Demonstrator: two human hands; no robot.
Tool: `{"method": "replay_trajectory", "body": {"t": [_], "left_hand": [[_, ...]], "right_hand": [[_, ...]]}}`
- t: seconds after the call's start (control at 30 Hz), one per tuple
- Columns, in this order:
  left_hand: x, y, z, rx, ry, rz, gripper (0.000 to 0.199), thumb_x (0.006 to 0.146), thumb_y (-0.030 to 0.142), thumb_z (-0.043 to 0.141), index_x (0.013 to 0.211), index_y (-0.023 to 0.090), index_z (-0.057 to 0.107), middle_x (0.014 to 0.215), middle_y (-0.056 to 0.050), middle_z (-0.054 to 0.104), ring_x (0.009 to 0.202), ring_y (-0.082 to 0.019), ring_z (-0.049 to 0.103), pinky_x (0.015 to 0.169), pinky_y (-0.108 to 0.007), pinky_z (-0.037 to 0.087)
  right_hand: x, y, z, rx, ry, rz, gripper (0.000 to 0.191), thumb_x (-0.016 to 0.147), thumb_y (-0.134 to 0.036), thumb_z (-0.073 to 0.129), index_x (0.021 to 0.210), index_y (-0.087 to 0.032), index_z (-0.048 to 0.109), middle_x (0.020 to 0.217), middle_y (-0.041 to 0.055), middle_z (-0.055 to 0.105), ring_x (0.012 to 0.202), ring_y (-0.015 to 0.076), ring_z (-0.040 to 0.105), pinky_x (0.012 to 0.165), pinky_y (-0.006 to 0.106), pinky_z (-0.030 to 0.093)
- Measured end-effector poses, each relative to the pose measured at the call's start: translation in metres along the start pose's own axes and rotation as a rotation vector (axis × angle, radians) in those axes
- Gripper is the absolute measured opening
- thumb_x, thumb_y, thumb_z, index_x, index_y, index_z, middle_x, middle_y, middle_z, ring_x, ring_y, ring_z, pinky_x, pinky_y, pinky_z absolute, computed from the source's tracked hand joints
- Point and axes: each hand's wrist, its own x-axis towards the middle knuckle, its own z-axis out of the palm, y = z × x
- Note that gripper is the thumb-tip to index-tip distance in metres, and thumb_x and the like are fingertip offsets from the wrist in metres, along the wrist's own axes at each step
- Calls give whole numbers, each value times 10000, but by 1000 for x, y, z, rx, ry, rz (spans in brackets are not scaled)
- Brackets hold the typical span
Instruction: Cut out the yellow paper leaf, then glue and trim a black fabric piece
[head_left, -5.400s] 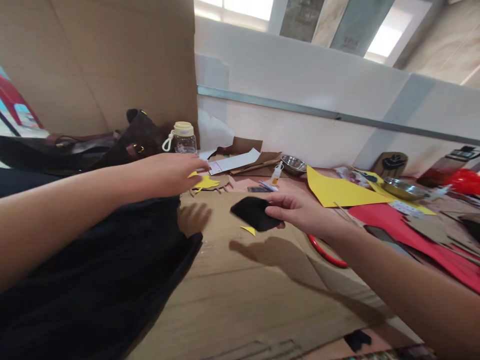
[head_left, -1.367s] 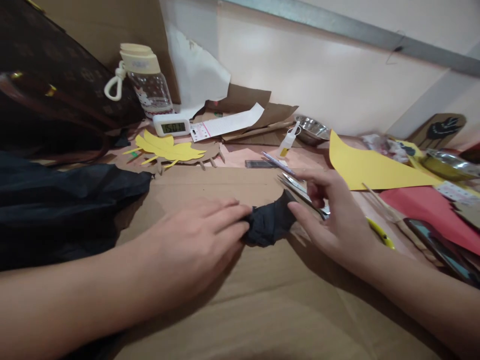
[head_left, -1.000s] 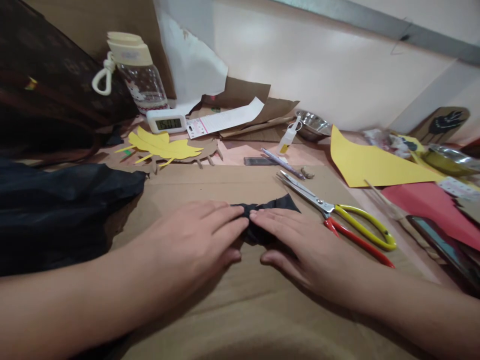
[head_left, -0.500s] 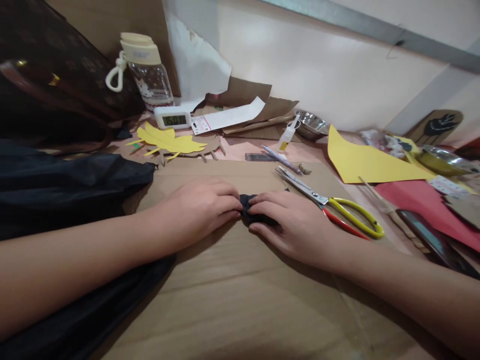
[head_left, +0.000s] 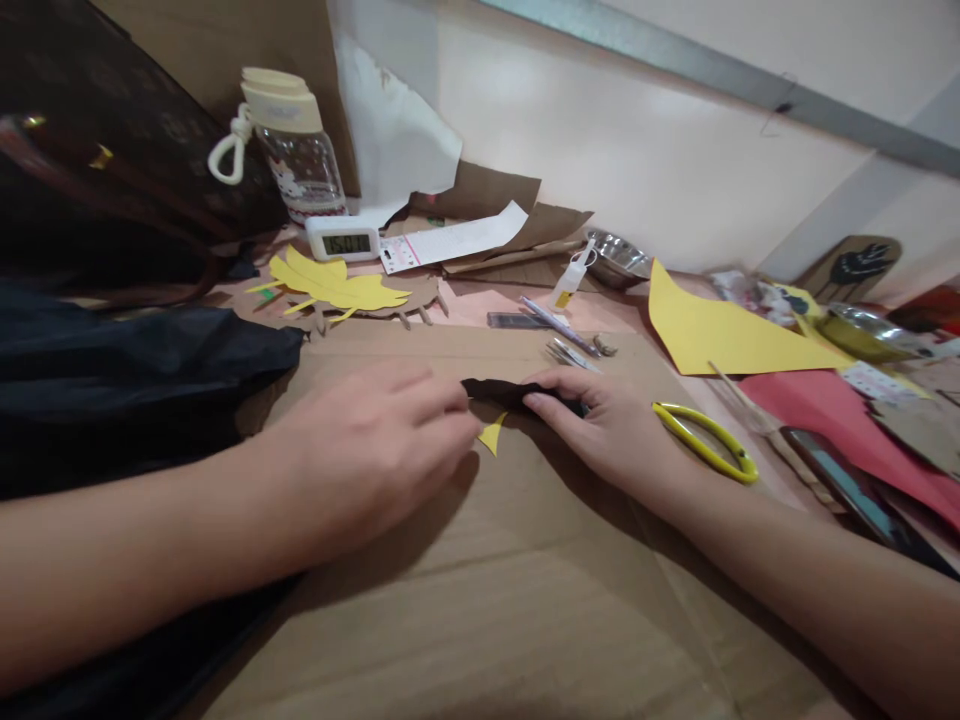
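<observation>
My right hand (head_left: 600, 415) pinches a thin black piece (head_left: 499, 393), possibly cloth or plastic, between thumb and fingers above the cardboard sheet (head_left: 480, 600). The black piece stretches left, to the fingertips of my left hand (head_left: 390, 440). That hand is slightly blurred, its fingers bent and drawn together; what lies between them is hidden. Just by its fingertips a small pointed yellow scrap (head_left: 493, 433) shows beneath the black piece. Scissors with a yellow handle (head_left: 705, 442) lie behind my right hand, which covers their middle. Large black sheeting (head_left: 135, 370) is bunched beside my left forearm.
Along the back stand a water bottle (head_left: 296, 150), a digital clock (head_left: 343, 240), a glue bottle (head_left: 574, 275) and a metal bowl (head_left: 619, 260). A yellow leaf-like cutout (head_left: 337, 285) lies behind my left hand. Yellow paper (head_left: 735, 330), red paper (head_left: 810, 400) and a phone (head_left: 847, 485) are at right.
The black piece now spans a wider gap between my hands, and a yellow scrap has come into view under it. My left hand has come nearer; my right covers more of the scissors.
</observation>
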Motion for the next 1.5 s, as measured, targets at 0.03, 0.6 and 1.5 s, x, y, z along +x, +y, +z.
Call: {"method": "replay_trajectory", "body": {"t": [0.03, 0.6, 1.5], "left_hand": [[-2, 6, -1, 8, -38, 46, 291, 1073, 187, 479, 994, 172, 759, 933, -71, 721, 783, -233, 630, 696, -373, 494], [0, 1, 8, -18, -91, -17, 195, 1032, 247, 609, 1003, 169, 785, 896, -77, 682, 752, -258, 633, 647, -383, 486], [-6, 8, 13, 73, -233, 48, 239, 1035, 205, 469, 1079, 212, 703, 696, -21, 672, 543, -242, 635, 508, -363, 412]], "right_hand": [[0, 0, 0, 6, 3, 3, 203, 986, -229, 624, 1040, -209, 818, 1003, 38, 859, 905, 227, 806, 851, 343, 629], [-2, 0, -1, 77, -14, 37, 234, 977, -236, 613, 1079, -228, 824, 1086, 33, 855, 990, 235, 796, 932, 366, 612], [-4, 17, -5, -237, -107, -790, 279, 1050, -81, 527, 1181, -101, 773, 1240, 140, 812, 1141, 288, 797, 1011, 457, 666]]}}
